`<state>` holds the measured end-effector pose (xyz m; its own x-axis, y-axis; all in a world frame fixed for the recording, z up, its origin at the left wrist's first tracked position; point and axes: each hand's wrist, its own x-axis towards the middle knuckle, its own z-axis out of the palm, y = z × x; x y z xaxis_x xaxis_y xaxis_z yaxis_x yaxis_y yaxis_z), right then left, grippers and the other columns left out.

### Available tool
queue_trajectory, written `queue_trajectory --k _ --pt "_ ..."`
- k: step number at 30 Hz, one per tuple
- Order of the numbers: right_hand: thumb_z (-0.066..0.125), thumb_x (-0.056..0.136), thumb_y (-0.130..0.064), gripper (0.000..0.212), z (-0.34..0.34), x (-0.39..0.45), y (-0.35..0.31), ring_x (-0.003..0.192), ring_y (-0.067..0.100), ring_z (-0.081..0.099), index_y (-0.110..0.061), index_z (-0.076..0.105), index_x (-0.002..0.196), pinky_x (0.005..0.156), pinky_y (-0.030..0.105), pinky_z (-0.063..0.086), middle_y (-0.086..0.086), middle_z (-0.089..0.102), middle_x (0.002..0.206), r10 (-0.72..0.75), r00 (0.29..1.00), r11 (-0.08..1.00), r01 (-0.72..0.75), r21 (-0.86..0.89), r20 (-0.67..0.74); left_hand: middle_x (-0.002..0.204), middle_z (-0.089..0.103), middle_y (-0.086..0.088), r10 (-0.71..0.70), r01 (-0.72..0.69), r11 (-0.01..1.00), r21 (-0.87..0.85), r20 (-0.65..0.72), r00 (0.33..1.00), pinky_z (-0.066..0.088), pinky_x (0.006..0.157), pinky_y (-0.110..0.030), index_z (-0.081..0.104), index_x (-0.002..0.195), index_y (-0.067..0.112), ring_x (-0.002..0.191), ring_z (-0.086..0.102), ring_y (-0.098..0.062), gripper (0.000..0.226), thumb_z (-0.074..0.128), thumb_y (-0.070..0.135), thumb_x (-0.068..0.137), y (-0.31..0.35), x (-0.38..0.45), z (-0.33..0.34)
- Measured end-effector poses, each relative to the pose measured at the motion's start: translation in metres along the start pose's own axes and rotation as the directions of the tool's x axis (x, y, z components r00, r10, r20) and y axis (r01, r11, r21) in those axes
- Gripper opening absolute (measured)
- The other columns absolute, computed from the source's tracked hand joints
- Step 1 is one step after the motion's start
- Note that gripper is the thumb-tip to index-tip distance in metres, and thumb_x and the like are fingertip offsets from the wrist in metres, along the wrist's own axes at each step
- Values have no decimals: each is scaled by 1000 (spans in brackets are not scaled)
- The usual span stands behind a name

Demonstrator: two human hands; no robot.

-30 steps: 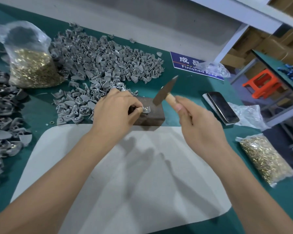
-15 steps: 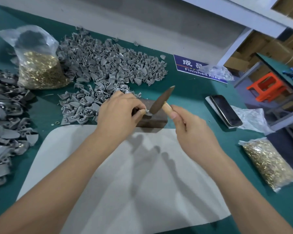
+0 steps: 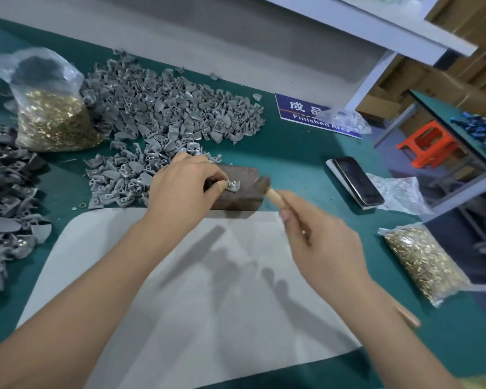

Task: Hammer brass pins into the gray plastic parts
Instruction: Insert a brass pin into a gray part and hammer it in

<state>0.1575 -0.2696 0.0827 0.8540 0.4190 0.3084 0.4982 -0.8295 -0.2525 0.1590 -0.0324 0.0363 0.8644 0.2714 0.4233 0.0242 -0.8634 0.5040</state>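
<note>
Pinching a gray plastic part (image 3: 233,187) on the dark block (image 3: 237,189), the left hand (image 3: 180,189) is kept clear of the strike, while the hammer (image 3: 267,188) is gripped by the right hand (image 3: 324,242), its head beside the part so the pin can be driven squarely

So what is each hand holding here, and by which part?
The left hand pinches a gray plastic part by its near edge on the block. The right hand grips the hammer by its wooden handle.
</note>
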Motion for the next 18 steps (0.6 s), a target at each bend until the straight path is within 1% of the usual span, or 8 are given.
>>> queue_trajectory --k 2,4,7,10,12,14,15,18 --pt "56 101 -43 24 10 -22 0 84 5 54 -44 61 124 63 28 44 -23 65 90 -16 999 995 13 104 29 97 68 17 0 0 1000 7 -3 1000 33 68 -30 76 95 36 99 51 -16 6 70 39 93 1 0 0" --pt "70 95 -37 18 21 -36 2 89 6 57 -36 70 113 69 36 51 -20 67 95 -28 997 993 20 119 65 98 68 16 4 -4 1000 6 1 1000 34 69 -30 75 95 36 100 52 -17 7 69 40 94 1 0 -1" --pt "76 91 -33 18 34 -46 3 93 16 57 -30 75 108 75 40 51 -13 63 97 -45 996 995 37 95 79 99 68 16 4 -4 1000 0 17 1000 34 71 -31 75 96 36 101 52 -17 6 69 38 94 3 0 -1" --pt "71 93 -38 21 40 -41 5 97 16 57 -32 74 114 85 37 44 -12 62 100 -14 990 996 1 91 143 102 68 15 -11 12 1000 -15 47 999 43 80 -34 75 97 36 103 52 -18 7 68 36 95 7 -1 -3" --pt "70 94 -42 26 39 -31 3 87 7 58 -31 72 117 80 27 46 -16 65 95 77 988 969 -106 225 132 104 67 12 -16 18 999 -34 52 999 46 87 -36 76 99 34 106 54 -18 9 68 34 95 12 -5 -6" --pt "71 94 -37 25 36 -18 -6 77 5 61 -31 70 118 71 15 45 -18 69 88 140 987 897 -157 414 72 104 63 12 -21 22 996 -84 14 1000 45 87 -35 76 101 32 108 54 -17 10 69 34 95 17 -15 -13" --pt "72 95 -33 24 34 -10 -14 76 6 63 -30 69 118 70 14 46 -16 70 87 153 987 850 -157 504 49 102 61 12 -21 19 993 -114 -21 1000 44 82 -33 77 100 31 106 55 -15 10 69 34 94 20 -23 -19" --pt "72 96 -21 20 31 10 -47 81 15 69 -26 70 115 76 31 56 -6 75 91 121 992 726 -103 680 21 97 60 15 -32 14 987 -158 -113 993 43 72 -30 75 98 34 98 56 -10 8 69 35 93 19 -48 -43"
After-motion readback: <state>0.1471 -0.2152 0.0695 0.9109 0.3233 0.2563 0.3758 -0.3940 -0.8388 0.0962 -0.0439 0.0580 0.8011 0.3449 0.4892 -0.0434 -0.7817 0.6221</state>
